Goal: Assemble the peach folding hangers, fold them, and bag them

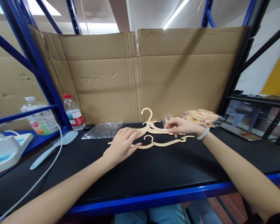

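- Hangers [149,122], pale, sit mid-table between and under the two hands; some overlap at the back, with one hook rising in front of the cardboard [102,81].
- The front hanger [165,144] lies on the black table [154,174], its hook toward the back.
- Left hand [122,143]: fingers bent over the left side of the hangers, thumb spread away from them, toward the front one. I cannot tell whether they grip.
- Right hand [180,126]: fingers curled at the right end of the back hangers. I cannot tell whether they pinch. A pale bracelet [203,133] circles the wrist.
- Just behind the right hand, a clear bag [203,117] holds peach-coloured pieces.
- Right of that, a phone-like slab [241,132] lies flat.
- Left of the left hand, a crumpled plastic sheet [101,130]; farther left, a brush [67,138] and a red-capped bottle [74,114].
- At far left, a white cable [58,152] and a jug [40,116].
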Demonstrator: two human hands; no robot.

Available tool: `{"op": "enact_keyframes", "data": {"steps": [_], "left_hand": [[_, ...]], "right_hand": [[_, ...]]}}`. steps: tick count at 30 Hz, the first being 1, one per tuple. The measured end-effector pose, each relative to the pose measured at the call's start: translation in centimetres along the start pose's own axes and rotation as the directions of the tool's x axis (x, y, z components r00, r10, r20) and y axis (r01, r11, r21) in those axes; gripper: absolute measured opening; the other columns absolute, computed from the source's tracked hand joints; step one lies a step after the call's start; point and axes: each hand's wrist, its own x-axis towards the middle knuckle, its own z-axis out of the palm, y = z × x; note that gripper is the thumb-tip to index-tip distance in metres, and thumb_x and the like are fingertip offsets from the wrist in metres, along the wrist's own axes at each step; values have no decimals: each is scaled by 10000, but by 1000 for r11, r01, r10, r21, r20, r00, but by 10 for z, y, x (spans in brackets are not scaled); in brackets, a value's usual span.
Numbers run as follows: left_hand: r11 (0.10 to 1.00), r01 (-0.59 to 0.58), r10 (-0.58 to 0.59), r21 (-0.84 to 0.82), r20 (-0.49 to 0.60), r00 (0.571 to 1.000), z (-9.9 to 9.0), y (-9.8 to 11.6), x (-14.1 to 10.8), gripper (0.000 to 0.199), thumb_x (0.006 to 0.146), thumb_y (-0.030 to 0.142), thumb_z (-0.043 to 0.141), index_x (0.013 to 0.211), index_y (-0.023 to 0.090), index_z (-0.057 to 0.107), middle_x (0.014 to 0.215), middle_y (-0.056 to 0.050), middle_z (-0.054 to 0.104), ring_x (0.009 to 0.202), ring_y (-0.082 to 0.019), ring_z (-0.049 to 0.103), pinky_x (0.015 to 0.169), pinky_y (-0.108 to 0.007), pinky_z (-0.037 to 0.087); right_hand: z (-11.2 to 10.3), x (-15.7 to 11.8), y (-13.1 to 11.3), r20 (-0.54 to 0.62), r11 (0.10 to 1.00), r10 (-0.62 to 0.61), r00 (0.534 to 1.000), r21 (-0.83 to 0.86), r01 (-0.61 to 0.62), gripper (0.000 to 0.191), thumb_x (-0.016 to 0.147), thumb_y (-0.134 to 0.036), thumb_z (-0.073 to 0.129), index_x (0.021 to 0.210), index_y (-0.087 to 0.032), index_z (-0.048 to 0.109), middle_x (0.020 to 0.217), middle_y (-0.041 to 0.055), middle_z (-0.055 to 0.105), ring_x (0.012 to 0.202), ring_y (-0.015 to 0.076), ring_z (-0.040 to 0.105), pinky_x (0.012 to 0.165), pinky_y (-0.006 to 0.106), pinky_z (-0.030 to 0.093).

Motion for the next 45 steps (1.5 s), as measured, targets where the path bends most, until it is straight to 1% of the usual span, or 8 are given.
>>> {"op": "enact_keyframes", "data": {"steps": [3,6,12,21,25,32,40,45], "left_hand": [[1000,2,0,-10,146,989,5,-2,-3,238,883,261,516,1099,165,538,969,-82,644,890,-223,593,756,-343,461],[999,34,-24,-40,229,973,8,-1,-5,193,902,225,444,1049,174,558,865,-62,628,786,-192,594,691,-296,451],[994,54,-24,-93,297,955,5,2,-3,200,894,190,408,995,190,581,856,-58,620,795,-190,585,693,-282,433],[996,27,13,-87,434,901,5,3,-4,200,885,170,414,956,185,601,890,-56,580,788,-186,566,648,-267,424],[996,6,36,-93,447,894,3,4,-3,233,885,147,389,953,173,610,886,-66,580,784,-192,561,644,-278,421],[993,-4,56,-122,423,904,3,3,-2,223,858,133,410,944,185,609,888,-61,584,789,-182,558,648,-272,417],[988,10,53,-154,406,912,0,4,-1,115,829,189,473,893,178,567,887,-56,590,797,-187,558,675,-282,434],[990,13,47,-138,421,906,0,5,0,144,853,149,416,870,173,557,874,-58,589,795,-188,554,679,-282,430]], "right_hand": [[1,1,4,50,998,29,998,-53,-27,314,758,-403,618,917,-132,627,717,31,612,557,116,597,521,232,483],[-1,0,5,100,994,80,992,-79,-72,315,740,-389,626,913,-126,630,711,34,625,583,125,603,551,238,488],[-5,-2,5,189,973,35,981,-229,9,253,716,-345,642,854,-136,678,775,38,661,686,122,583,620,220,453],[0,1,14,309,966,88,947,-260,-4,240,678,-294,666,841,-122,704,669,21,650,585,99,550,565,206,425],[2,2,12,351,970,125,928,-239,-40,259,662,-307,684,838,-117,693,688,33,668,614,114,586,588,216,449],[7,3,12,312,950,140,940,-310,-39,166,647,-242,672,756,-117,672,618,5,617,586,110,560,557,213,435],[7,2,9,280,956,159,947,-285,-77,274,625,-333,728,763,-124,620,643,0,592,611,112,548,568,217,425],[8,4,12,232,946,149,961,-315,-71,376,632,-355,741,902,-134,601,673,-18,585,581,96,531,522,197,380]]}}
